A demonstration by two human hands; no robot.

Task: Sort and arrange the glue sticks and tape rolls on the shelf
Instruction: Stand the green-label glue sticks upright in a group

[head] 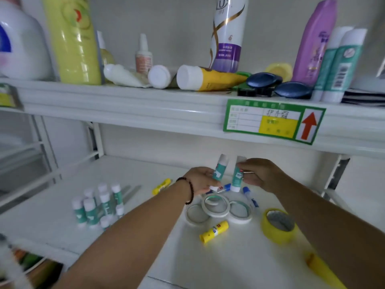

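Note:
My left hand (201,180) grips a green-and-white glue stick (220,167), held upright above the white shelf (145,257). My right hand (260,174) pinches a second green glue stick (237,176) beside it. Just below lie three white tape rolls (216,205), overlapping, and a yellow tape roll (278,225) to their right. A yellow glue stick (214,231) lies in front of the rolls, another yellow stick (161,186) lies behind my left wrist. Several green glue sticks (98,207) stand grouped at the left. Blue-capped sticks (250,195) lie under my hands.
The upper shelf (125,101) holds shampoo bottles (228,34), tubes (208,79), dark soap cases (263,80) and two tall green tubes (341,63). A green label (273,120) with a red arrow hangs on its edge. A yellow object (325,272) lies at the lower right.

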